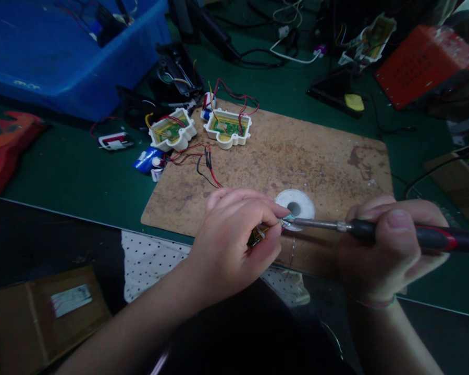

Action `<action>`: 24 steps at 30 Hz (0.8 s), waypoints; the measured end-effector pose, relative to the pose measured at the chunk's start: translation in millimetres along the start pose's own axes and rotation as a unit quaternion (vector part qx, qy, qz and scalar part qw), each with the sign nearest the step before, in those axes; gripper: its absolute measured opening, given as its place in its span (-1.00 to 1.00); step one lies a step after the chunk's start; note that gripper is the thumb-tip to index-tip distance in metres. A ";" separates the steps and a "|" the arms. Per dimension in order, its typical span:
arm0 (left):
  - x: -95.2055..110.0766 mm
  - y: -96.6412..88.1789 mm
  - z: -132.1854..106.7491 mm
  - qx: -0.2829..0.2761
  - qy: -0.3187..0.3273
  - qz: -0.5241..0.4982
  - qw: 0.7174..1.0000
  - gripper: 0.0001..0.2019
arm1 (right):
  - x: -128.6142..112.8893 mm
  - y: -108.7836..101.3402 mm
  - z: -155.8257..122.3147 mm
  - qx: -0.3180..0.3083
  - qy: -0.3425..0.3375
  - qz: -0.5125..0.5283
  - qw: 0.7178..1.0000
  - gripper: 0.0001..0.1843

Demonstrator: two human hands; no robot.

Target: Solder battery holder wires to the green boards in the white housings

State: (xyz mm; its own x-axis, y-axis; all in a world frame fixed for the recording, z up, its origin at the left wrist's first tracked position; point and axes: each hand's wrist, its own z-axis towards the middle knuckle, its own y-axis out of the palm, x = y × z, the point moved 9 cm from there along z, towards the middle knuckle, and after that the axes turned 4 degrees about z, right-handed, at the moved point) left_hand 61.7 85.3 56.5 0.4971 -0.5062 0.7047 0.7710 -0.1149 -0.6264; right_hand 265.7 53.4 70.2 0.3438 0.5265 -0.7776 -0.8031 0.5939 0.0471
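Note:
Wrapped round the handle of a soldering iron (pixel 322 224) is my right hand (pixel 391 247). The iron's tip points left and meets the edge of a small circuit board (pixel 286 221) pinched in my left hand (pixel 238 234). Most of that board is hidden by my fingers. Just behind the tip lies a white spool of solder wire (pixel 295 200), with a thin strand (pixel 293 250) hanging toward the front edge. Red and black wires (pixel 211 166) run from behind my left hand toward two white housings, a left one (pixel 172 130) and a right one (pixel 229 127), each holding a green board.
The brown work board (pixel 328 156) rests on a green table. A blue bin (pixel 82 78) stands back left, an orange-red tool (pixel 11 146) at far left. An orange metal box (pixel 426 65) and a black stand with a yellow sponge (pixel 354 102) are back right. Blue batteries (pixel 148 160) lie left.

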 end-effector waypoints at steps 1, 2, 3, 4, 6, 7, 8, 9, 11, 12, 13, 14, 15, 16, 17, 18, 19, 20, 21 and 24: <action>0.3 -0.2 0.1 0.000 0.000 -0.001 1.000 -0.89 | -1.1 -0.9 0.0 0.006 -0.008 0.004 1.000 -0.78; 0.6 -0.3 0.3 0.000 0.000 -0.001 1.000 -0.88 | -2.1 -2.0 0.1 0.013 -0.015 0.006 1.000 -0.79; 1.0 -0.9 0.5 0.002 0.001 0.000 1.000 -0.88 | -2.8 -3.1 0.2 0.019 -0.019 0.005 1.000 -0.79; 1.4 -1.3 0.8 0.004 0.003 0.001 1.000 -0.88 | -2.7 -3.9 0.4 0.022 -0.017 0.002 1.000 -0.80; 1.5 -1.7 1.3 0.006 0.005 0.001 1.000 -0.88 | -0.4 -4.3 1.2 0.016 0.000 -0.002 1.000 -0.82; 1.3 -1.6 1.6 0.006 0.005 0.001 1.000 -0.88 | 0.8 -4.8 1.6 0.014 0.010 0.000 1.000 -0.83; 1.1 -1.6 1.7 0.006 0.005 0.000 1.000 -0.88 | 1.8 -5.7 2.0 0.015 0.017 0.003 1.000 -0.83; 0.8 -1.7 1.8 0.005 0.005 0.000 1.000 -0.88 | 2.5 -7.1 2.4 0.020 0.023 0.007 1.000 -0.82; 0.4 -1.7 1.6 0.004 0.005 0.001 1.000 -0.88 | 3.1 -11.0 2.6 0.042 0.025 0.012 0.999 -0.80; 0.3 -1.9 1.4 0.003 0.004 0.003 1.000 -0.88 | 3.4 -12.4 2.5 0.052 0.026 0.013 0.998 -0.79; 0.3 -1.8 1.3 0.001 0.003 0.004 1.000 -0.88 | 4.0 -12.7 2.4 0.057 0.027 0.014 0.998 -0.79; 0.3 -1.9 1.1 0.001 0.003 0.005 1.000 -0.88 | 4.4 -12.4 2.3 0.059 0.029 0.015 0.998 -0.81; 0.5 -1.9 0.9 0.001 0.003 0.006 1.000 -0.88 | 4.3 -12.4 2.2 0.061 0.028 0.017 0.998 -0.83; 0.7 -2.0 0.7 0.003 0.004 0.006 1.000 -0.88 | 4.2 -12.0 2.2 0.059 0.027 0.021 0.998 -0.85; 0.8 -2.0 0.5 0.004 0.005 0.005 1.000 -0.88 | 4.6 -11.5 2.2 0.057 0.030 0.025 0.998 -0.86; 0.9 -1.7 0.3 0.004 0.005 0.004 1.000 -0.89 | 5.0 -11.5 2.3 0.057 0.034 0.028 0.997 -0.86; 0.8 -1.5 0.2 0.004 0.006 0.003 1.000 -0.89 | 5.4 -12.2 2.4 0.060 0.037 0.029 0.997 -0.86; 0.7 -1.3 0.1 0.004 0.005 0.002 1.000 -0.89 | 6.0 -13.2 2.6 0.065 0.041 0.027 0.997 -0.85; 0.7 -1.0 0.0 0.003 0.005 0.002 1.000 -0.89 | 6.7 -14.6 2.7 0.073 0.045 0.023 0.996 -0.84; 1.1 -1.4 0.1 0.006 0.006 0.001 1.000 -0.89 | 6.5 -18.5 3.8 0.099 0.043 0.013 0.994 -0.79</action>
State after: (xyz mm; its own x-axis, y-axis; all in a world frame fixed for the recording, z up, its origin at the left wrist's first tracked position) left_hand 61.1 85.0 58.2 0.4935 -0.5170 0.6995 0.7751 -0.1034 -0.6233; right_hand 284.7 48.2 66.7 0.2734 0.4945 -0.8251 -0.6964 0.6934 0.1848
